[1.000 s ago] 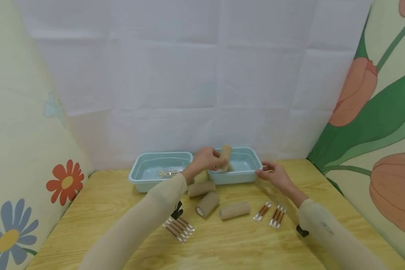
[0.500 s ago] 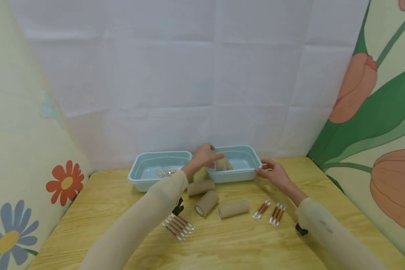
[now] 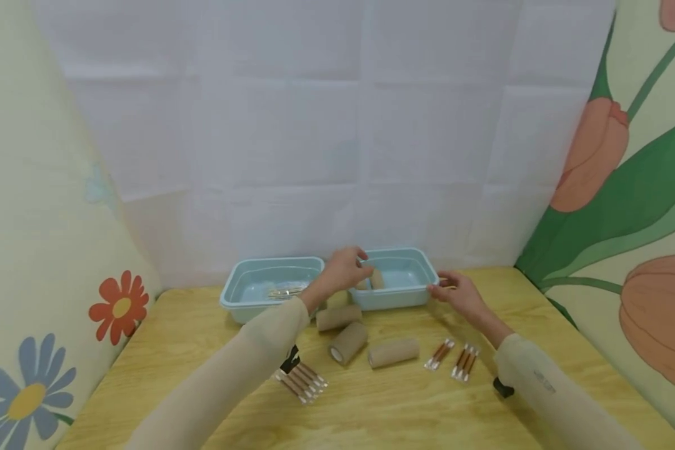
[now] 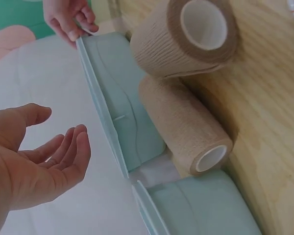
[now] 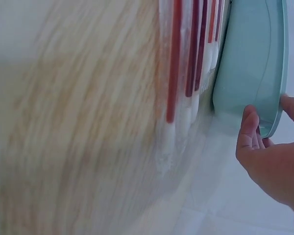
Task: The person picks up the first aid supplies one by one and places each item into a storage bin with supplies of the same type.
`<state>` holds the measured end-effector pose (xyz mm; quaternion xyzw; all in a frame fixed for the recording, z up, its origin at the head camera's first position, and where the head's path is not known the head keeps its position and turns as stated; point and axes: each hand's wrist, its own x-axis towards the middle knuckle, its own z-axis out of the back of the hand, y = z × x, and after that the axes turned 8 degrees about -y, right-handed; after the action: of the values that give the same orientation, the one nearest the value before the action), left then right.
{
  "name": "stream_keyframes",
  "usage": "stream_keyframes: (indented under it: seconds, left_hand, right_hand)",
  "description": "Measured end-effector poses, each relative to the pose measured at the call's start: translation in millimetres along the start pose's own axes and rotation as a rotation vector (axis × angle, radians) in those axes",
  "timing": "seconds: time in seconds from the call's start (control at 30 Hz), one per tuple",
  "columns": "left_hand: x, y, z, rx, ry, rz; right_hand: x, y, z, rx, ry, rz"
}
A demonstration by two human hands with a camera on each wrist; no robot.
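My left hand [image 3: 343, 269] hovers over the left end of the right-hand light blue basin [image 3: 394, 300]. Its fingers are loosely bent with nothing between them, as the left wrist view shows. Tan bandage rolls [image 3: 377, 279] lie inside that basin, partly hidden by this hand. At the basin's right corner, my right hand [image 5: 274, 156] pinches the rim between thumb and fingers. In front of the basins, several more rolls lie on the table, among them a left roll [image 3: 339, 318], a middle roll [image 3: 349, 344] and a right roll [image 3: 394, 353].
A second light blue basin [image 3: 237, 314] stands to the left, with thin wrapped sticks [image 3: 285, 292] inside. Brown-stemmed swabs in clear wrap lie as a left bundle [image 3: 302, 381] and a right bundle [image 3: 465, 362] on the wooden table [image 3: 382, 412]. White sheeting [image 3: 292, 156] hangs behind.
My left hand has let go of a bandage roll, which dropped from upright at the rim into the right-hand basin. My right hand has stayed at the basin's corner.
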<state>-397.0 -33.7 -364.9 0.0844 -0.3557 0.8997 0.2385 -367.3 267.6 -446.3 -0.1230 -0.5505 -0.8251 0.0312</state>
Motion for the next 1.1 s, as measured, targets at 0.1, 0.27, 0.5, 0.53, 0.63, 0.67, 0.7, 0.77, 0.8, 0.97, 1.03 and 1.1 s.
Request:
stream_keyframes:
  seconds: [0.1,0.27,0.5,0.53,0.63,0.67,0.7,0.77,0.8,0.97,1.03,1.1]
  left_hand:
    - [-7.6,-0.9,-2.0,0.023,-0.014,-0.061]
    - [-20.7,-3.9,-1.6,0.039,0.006,-0.083]
    - [-33.1,-6.4,-1.2,0.039,-0.002,-0.123]
    - [-34.8,-6.4,-1.8,0.035,-0.001,-0.124]
    - [-40.4,-3.4,-4.6,0.024,0.004,-0.134]
    - [-42.7,-1.8,-5.7,0.022,0.006,-0.137]
    - [-45.2,-0.6,-6.5,0.017,0.011,-0.133]
    - [-50.3,1.1,-7.4,0.018,0.017,-0.127]
    - [-52.5,2.3,-8.0,0.023,0.022,-0.124]
    - [-62.3,9.7,-10.8,0.054,0.030,-0.122]
    - [-65.1,14.1,-12.9,0.066,0.025,-0.128]
    - [-67.7,17.4,-13.9,0.069,0.027,-0.121]
  right_hand:
    - [2.0,-1.7,-1.3,0.013,-0.014,0.003]
    - [7.5,-4.8,-2.7,0.016,-0.029,0.004]
    - [13.4,-10.6,-0.8,0.026,-0.036,0.005]
    - [13.9,-10.8,-0.6,0.032,-0.036,0.008]
    - [14.3,-10.7,0.0,0.043,-0.040,0.011]
    - [13.8,-10.2,-0.1,0.042,-0.038,0.013]
    - [13.4,-9.7,-0.2,0.042,-0.040,0.009]
    - [12.8,-9.2,0.0,0.034,-0.039,0.002]
    - [12.4,-8.7,0.1,0.028,-0.037,-0.001]
    - [11.0,-6.8,1.4,0.002,-0.031,0.001]
    - [10.6,-6.0,1.7,-0.007,-0.027,0.010]
    - [10.5,-5.3,1.6,-0.007,-0.025,0.014]
